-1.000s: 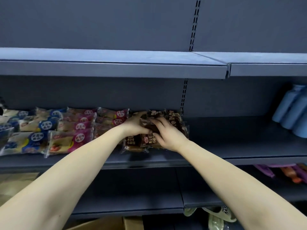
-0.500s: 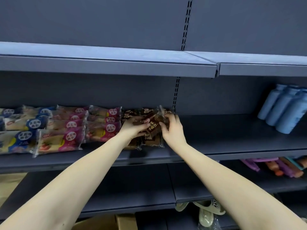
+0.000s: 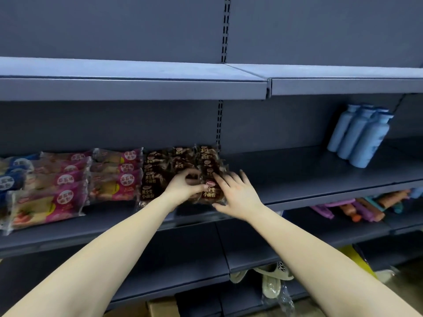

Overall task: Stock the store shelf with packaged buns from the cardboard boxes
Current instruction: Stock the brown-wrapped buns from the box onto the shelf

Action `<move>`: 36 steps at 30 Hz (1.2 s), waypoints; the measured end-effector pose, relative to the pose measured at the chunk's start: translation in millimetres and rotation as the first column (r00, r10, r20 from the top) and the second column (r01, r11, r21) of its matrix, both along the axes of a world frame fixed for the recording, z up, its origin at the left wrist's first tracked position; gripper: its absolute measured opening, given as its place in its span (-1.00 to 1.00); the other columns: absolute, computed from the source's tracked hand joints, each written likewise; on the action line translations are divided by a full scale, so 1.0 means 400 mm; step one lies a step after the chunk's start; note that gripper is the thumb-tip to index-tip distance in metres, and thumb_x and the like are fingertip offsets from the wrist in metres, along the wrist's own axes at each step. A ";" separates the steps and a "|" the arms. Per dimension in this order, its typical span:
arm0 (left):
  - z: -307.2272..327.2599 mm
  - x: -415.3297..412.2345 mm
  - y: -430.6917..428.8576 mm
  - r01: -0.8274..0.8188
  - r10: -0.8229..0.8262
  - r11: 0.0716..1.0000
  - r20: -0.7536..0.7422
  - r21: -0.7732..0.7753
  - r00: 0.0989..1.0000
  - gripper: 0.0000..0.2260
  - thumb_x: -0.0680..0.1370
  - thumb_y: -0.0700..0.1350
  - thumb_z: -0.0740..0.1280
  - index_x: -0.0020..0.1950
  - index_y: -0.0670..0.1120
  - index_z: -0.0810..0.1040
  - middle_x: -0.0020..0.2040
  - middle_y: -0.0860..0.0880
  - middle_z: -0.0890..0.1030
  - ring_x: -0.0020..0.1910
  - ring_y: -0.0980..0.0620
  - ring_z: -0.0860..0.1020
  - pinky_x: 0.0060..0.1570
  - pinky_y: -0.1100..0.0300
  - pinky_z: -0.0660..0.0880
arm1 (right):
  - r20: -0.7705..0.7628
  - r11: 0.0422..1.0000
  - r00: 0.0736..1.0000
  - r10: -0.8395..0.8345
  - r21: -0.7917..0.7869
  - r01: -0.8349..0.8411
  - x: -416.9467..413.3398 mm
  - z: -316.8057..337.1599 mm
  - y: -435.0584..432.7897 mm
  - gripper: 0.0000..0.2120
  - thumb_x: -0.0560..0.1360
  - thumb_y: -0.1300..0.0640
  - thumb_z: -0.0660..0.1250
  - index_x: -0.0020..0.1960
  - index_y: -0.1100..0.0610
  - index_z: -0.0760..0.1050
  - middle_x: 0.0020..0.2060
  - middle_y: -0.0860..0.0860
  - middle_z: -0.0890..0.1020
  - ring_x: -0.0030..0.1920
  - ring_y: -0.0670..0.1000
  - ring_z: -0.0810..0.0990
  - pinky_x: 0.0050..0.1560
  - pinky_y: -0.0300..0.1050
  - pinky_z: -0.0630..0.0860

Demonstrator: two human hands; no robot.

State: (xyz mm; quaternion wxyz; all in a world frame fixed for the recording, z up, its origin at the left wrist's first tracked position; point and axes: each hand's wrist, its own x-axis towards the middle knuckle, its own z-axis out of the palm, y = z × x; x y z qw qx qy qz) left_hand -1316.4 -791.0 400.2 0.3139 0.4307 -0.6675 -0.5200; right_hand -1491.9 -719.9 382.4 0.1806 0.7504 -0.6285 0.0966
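Dark brown bun packets [image 3: 160, 170] lie in rows on the middle shelf [image 3: 297, 179], beside pink bun packets [image 3: 114, 177] and blue ones [image 3: 11, 177] further left. My left hand [image 3: 183, 186] curls its fingers over a brown packet in the middle row. My right hand [image 3: 238, 195] lies with straight, spread fingers against the front brown packet [image 3: 209, 192] of the right row, thumb under its near edge. The top of a cardboard box [image 3: 146, 308] shows at the bottom edge.
Light blue bottles [image 3: 359, 138] stand at the right of the same shelf. An upper shelf [image 3: 137, 85] overhangs the work area. Coloured tubes [image 3: 366, 207] lie on the lower right shelf, and sandals [image 3: 272, 280] sit below.
The lifted brown packet has come down into the right row. My right hand has gone from pinching it to lying flat against it. The view shifted left and down.
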 end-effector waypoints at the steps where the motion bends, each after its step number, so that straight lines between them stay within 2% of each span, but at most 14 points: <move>1: -0.007 -0.008 0.002 0.009 -0.009 1.000 0.008 0.000 1.000 -0.63 0.42 -0.17 0.49 0.15 0.02 0.46 0.02 -0.08 0.64 -0.04 0.07 0.62 -0.12 0.20 0.59 | -0.010 1.000 1.000 -0.001 0.012 0.001 -0.009 -0.008 0.005 -0.13 0.14 -0.28 0.48 0.31 0.18 0.47 0.05 0.07 0.62 0.08 0.15 0.59 0.19 0.25 0.46; 5: -0.035 -0.033 0.005 0.032 -0.027 0.996 0.063 -0.087 0.998 -0.68 0.44 -0.15 0.48 0.11 0.01 0.45 -0.02 -0.04 0.64 0.01 0.02 0.63 0.00 0.06 0.60 | -0.018 1.000 1.000 0.005 0.009 -0.005 -0.039 -0.028 0.008 -0.20 0.15 -0.22 0.49 0.27 0.19 0.47 0.00 0.09 0.62 -0.02 0.16 0.60 0.13 0.16 0.51; 7: -0.046 -0.043 0.012 0.047 0.027 0.945 0.221 -0.323 0.975 -0.65 0.47 -0.13 0.43 0.20 -0.02 0.42 0.08 -0.01 0.59 0.11 0.01 0.57 0.13 0.15 0.50 | -0.026 1.000 0.999 -0.027 -0.011 0.027 -0.045 -0.029 0.002 -0.27 0.12 -0.12 0.52 0.20 0.20 0.50 -0.06 0.11 0.62 -0.06 0.19 0.59 0.09 0.14 0.52; 9: -0.064 -0.048 0.019 0.105 0.216 0.750 0.392 -0.653 0.894 -0.54 0.47 -0.13 0.38 0.34 -0.14 0.39 0.25 -0.12 0.51 0.28 -0.10 0.45 0.30 0.09 0.35 | -0.032 0.993 0.993 -0.117 -0.025 0.116 -0.049 -0.033 -0.010 -0.29 0.06 -0.03 0.56 0.14 0.20 0.53 -0.07 0.12 0.62 0.00 0.21 0.59 0.09 0.17 0.51; 10: -0.079 -0.050 0.019 0.161 0.322 0.644 0.456 -0.748 0.830 -0.47 0.44 -0.12 0.39 0.37 -0.21 0.38 0.31 -0.19 0.47 0.34 -0.18 0.39 0.36 0.00 0.28 | -0.025 0.984 0.984 -0.176 -0.017 0.176 -0.050 -0.037 -0.016 -0.29 0.02 0.01 0.58 0.13 0.21 0.55 -0.06 0.14 0.62 0.06 0.23 0.59 0.09 0.20 0.51; 11: -0.095 -0.052 0.019 0.213 0.394 0.594 0.511 -0.776 0.765 -0.42 0.41 -0.09 0.40 0.38 -0.26 0.38 0.35 -0.25 0.43 0.37 -0.25 0.36 0.39 -0.08 0.22 | -0.010 0.972 0.972 -0.235 0.003 0.235 -0.050 -0.045 -0.023 -0.27 -0.02 0.05 0.61 0.12 0.22 0.57 -0.05 0.15 0.63 0.10 0.24 0.58 0.09 0.25 0.50; 14: -0.152 -0.052 0.021 0.260 0.451 0.647 0.634 -0.717 0.628 -0.32 0.39 0.02 0.43 0.39 -0.31 0.36 0.41 -0.31 0.35 0.40 -0.32 0.31 0.36 -0.16 0.20 | 0.034 0.937 0.939 -0.343 0.073 0.340 -0.045 -0.070 -0.045 -0.20 -0.15 0.13 0.65 0.09 0.25 0.60 -0.06 0.18 0.66 0.11 0.23 0.60 0.01 0.30 0.52; 18: -0.203 -0.048 0.028 0.234 0.446 0.726 0.702 -0.646 0.555 -0.34 0.46 0.10 0.36 0.39 -0.31 0.36 0.41 -0.33 0.34 0.37 -0.36 0.33 0.30 -0.21 0.30 | 0.100 0.940 0.935 -0.341 0.071 0.335 -0.036 -0.098 -0.076 -0.20 -0.13 0.27 0.62 0.12 0.31 0.58 0.00 0.24 0.64 0.15 0.26 0.58 0.02 0.28 0.52; 20: -0.216 -0.045 0.024 0.228 0.454 0.724 0.699 -0.651 0.552 -0.36 0.50 0.15 0.18 0.40 -0.30 0.36 0.41 -0.32 0.35 0.36 -0.35 0.35 0.29 -0.20 0.31 | 0.125 0.948 0.941 -0.316 0.084 0.307 -0.034 -0.097 -0.089 -0.20 0.06 0.34 0.58 0.28 0.35 0.46 0.16 0.28 0.56 0.31 0.30 0.44 0.22 0.26 0.41; 22: -0.225 -0.043 0.020 0.209 0.468 0.717 0.681 -0.665 0.562 -0.32 0.50 0.18 0.03 0.43 -0.29 0.31 0.44 -0.31 0.30 0.40 -0.33 0.31 0.34 -0.17 0.24 | 0.120 0.964 0.959 -0.256 0.106 0.244 -0.031 -0.094 -0.094 -0.25 0.37 0.36 0.39 0.48 0.34 0.14 0.40 0.29 0.32 0.49 0.27 0.11 0.45 0.19 0.08; 24: -0.230 -0.042 0.020 0.196 0.468 0.719 0.673 -0.667 0.573 -0.30 0.51 0.19 -0.03 0.48 -0.28 0.23 0.49 -0.29 0.21 0.45 -0.31 0.22 0.40 -0.11 0.11 | 0.141 0.974 0.968 -0.206 0.127 0.189 -0.026 -0.100 -0.102 -0.28 0.47 0.36 0.25 0.53 0.30 -0.03 0.49 0.25 0.15 0.52 0.23 -0.06 0.48 0.14 -0.10; 28: -0.225 -0.044 0.025 0.171 0.467 0.725 0.657 -0.668 0.592 -0.29 0.50 0.19 -0.05 0.50 -0.27 0.18 0.51 -0.28 0.16 0.49 -0.28 0.14 0.44 -0.08 0.01 | 0.172 0.986 0.975 -0.143 0.112 0.125 0.007 -0.107 -0.114 -0.25 0.44 0.26 0.33 0.52 0.28 0.04 0.49 0.23 0.15 0.52 0.22 -0.01 0.47 0.18 -0.06; 32: -0.225 -0.047 0.026 0.164 0.519 0.693 0.644 -0.702 0.561 -0.31 0.47 0.17 0.06 0.42 -0.31 0.32 0.41 -0.34 0.32 0.39 -0.33 0.31 0.37 -0.18 0.14 | 0.194 0.983 0.974 -0.117 0.165 0.085 0.027 -0.101 -0.133 -0.27 0.51 0.13 0.21 0.55 0.20 -0.10 0.54 0.12 0.01 0.54 0.12 -0.13 0.48 0.11 -0.19; 36: -0.227 -0.048 0.025 0.162 0.512 0.697 0.643 -0.698 0.570 -0.32 0.50 0.18 0.07 0.41 -0.32 0.33 0.41 -0.35 0.33 0.39 -0.34 0.31 0.35 -0.22 0.21 | 0.261 0.980 0.954 -0.149 0.170 0.107 0.062 -0.107 -0.140 -0.29 0.54 0.09 0.16 0.55 0.19 -0.13 0.55 0.10 -0.02 0.54 0.10 -0.14 0.47 0.14 -0.18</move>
